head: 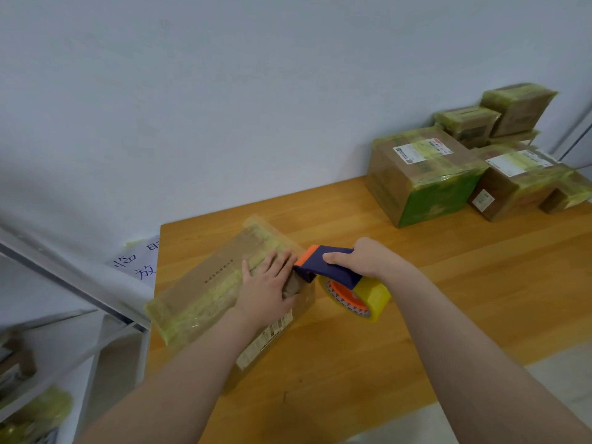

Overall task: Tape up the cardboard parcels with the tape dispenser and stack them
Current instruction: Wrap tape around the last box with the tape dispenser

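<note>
A flat brown cardboard parcel (pixel 205 283) with yellowish tape strips lies on the wooden table (pixel 448 283), near its left edge. My left hand (pixel 267 288) presses flat on the parcel's right end, fingers straight. My right hand (pixel 365 257) grips the dark blue and orange tape dispenser (pixel 330 265), whose front end meets the parcel's right edge beside my left fingertips. Under the dispenser hangs a yellow tape roll (pixel 368 299) with an orange core.
Several taped parcels (pixel 426 174) are stacked at the table's far right against the white wall. A white sheet with handwriting (pixel 137 261) hangs off the table's left edge. A metal shelf (pixel 64 331) with more parcels stands at the left.
</note>
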